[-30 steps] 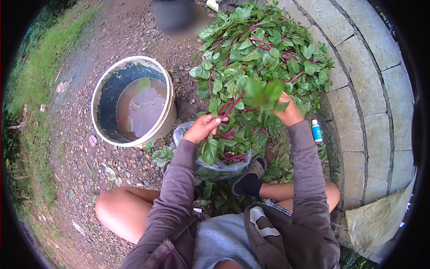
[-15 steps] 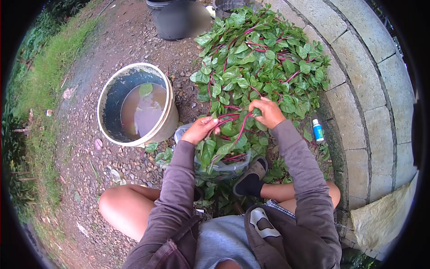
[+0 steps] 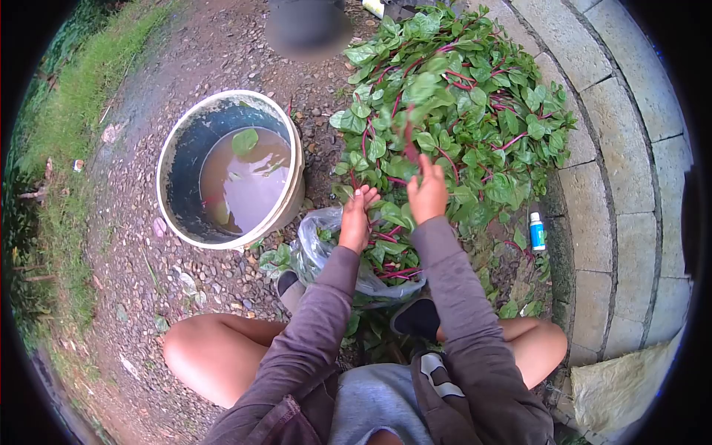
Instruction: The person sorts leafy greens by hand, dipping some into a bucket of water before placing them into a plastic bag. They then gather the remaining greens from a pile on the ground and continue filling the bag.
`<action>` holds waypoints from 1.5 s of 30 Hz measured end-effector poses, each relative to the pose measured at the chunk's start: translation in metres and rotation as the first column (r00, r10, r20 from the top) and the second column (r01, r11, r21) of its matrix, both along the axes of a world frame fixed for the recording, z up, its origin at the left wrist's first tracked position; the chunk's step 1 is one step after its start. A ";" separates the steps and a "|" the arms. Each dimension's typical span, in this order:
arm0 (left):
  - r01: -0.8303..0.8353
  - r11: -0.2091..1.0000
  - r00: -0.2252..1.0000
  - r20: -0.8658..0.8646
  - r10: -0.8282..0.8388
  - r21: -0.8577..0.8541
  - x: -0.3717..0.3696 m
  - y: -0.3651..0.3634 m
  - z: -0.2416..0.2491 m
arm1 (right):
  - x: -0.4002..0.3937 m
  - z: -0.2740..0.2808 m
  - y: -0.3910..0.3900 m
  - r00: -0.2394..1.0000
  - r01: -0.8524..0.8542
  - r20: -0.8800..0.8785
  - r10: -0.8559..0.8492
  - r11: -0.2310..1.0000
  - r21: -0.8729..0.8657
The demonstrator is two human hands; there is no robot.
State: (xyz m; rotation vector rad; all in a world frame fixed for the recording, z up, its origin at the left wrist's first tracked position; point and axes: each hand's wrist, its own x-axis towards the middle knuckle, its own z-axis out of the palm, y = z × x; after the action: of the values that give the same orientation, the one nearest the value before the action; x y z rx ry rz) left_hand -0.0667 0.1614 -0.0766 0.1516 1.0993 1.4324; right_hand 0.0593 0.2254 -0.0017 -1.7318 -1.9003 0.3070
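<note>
A wide heap of green leaves with red stems (image 3: pixel 475 111) lies on the ground ahead. My right hand (image 3: pixel 428 193) is at the heap's near edge, its fingers closed round a red-stemmed leafy sprig (image 3: pixel 415 119) that is blurred by motion. To its left, my left hand (image 3: pixel 357 215) is above the clear plastic bag (image 3: pixel 315 241), fingers apart, palm partly turned up, with no stem visible in it. Cut leaves and red stems (image 3: pixel 393 259) fill the bag between my feet.
A white-rimmed bucket (image 3: pixel 167 185) of murky water with floating leaves stands at left. A small blue-and-white bottle (image 3: pixel 537 231) is at right, beside the curved stone paving (image 3: pixel 615 185). Dark container (image 3: pixel 308 30) at top. Pale sack (image 3: pixel 619 386) at lower right.
My left hand has let go of the red stems. My right hand has moved left and holds a sprig pointing away from me. The view has shifted slightly, showing more of the bag.
</note>
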 end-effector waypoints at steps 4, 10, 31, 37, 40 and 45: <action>0.054 0.998 0.997 0.061 -0.056 0.022 -0.023 0.007 -0.011 | -0.066 -0.043 -0.036 0.937 -0.334 -0.021 0.349 0.878 -0.342; -0.149 0.983 0.986 0.090 0.140 0.105 -0.051 0.019 -0.019 | 0.006 -0.079 0.003 0.265 -0.455 -0.776 -0.573 0.635 -0.624; 0.040 0.976 0.989 -0.151 -0.008 0.212 -0.054 0.026 -0.008 | -0.079 -0.015 0.089 0.690 -0.723 -0.677 0.256 0.290 -0.627; -0.164 0.982 0.985 0.078 0.157 0.098 -0.061 0.024 -0.030 | -0.066 -0.108 0.163 0.676 -0.635 0.351 0.647 0.754 -0.166; -0.149 0.986 0.980 0.144 0.138 0.070 -0.064 0.027 -0.019 | -0.067 -0.133 0.169 0.418 -0.770 0.553 0.721 0.604 -0.206; -0.136 0.979 0.989 0.084 0.125 0.148 -0.066 0.026 -0.037 | -0.066 -0.091 0.192 0.295 -0.794 0.640 0.709 0.555 -0.249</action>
State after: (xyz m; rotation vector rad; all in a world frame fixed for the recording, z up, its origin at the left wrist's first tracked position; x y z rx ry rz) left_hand -0.1324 0.1878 -0.1138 0.1364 0.9517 1.6288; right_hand -0.0069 0.4177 -0.0931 -0.6894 -3.1722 -0.1847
